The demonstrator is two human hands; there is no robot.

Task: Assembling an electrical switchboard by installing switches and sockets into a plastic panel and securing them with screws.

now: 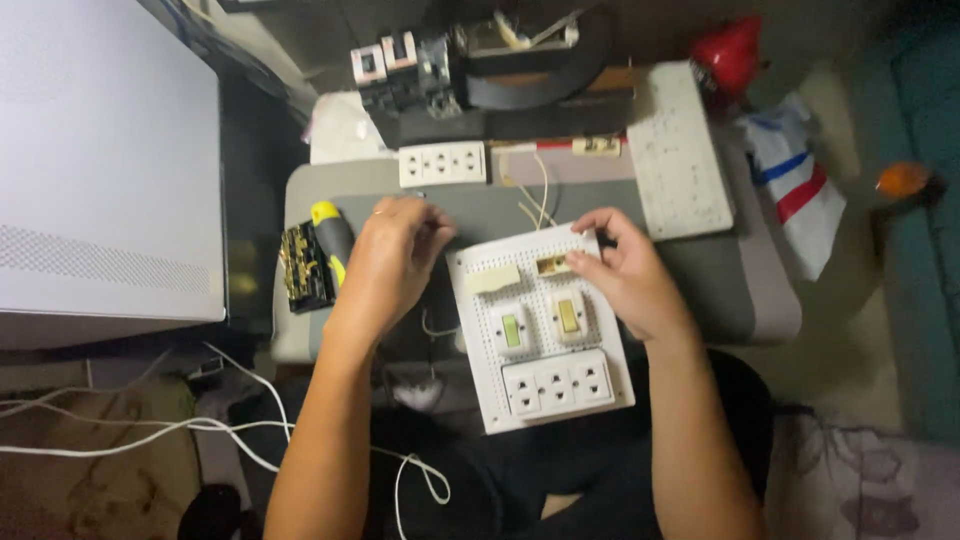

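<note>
- White pegboard (480, 395) lies tilted across the person's lap and the near edge of a grey table (760, 290).
- Fitted on the board: one blank cream module (493, 279) top left, two switches (511, 330) in the middle row, one triple outlet (556, 385) at the bottom.
- One small brass-coloured part (552, 265) sits at the board's top, not visibly covered; this spot looks unfinished.
- Right hand (628, 280) rests on the board's top right corner, fingers curled at that brass part; whether it pinches it, cannot tell.
- Left hand (393, 262) is loosely closed just off the board's top left edge, fingertips together; anything held is hidden.
- Judgement: mounting looks mostly done, four of five positions filled; thin wires (537, 205) run loose from the board's top, so wiring appears left.
- Spare on the table: one second triple outlet (442, 163), one second pegboard (678, 155), one yellow-black screwdriver (331, 238) beside the left hand, one dark terminal block (303, 268).
- White cables (200, 430) trail over the floor at left.
</note>
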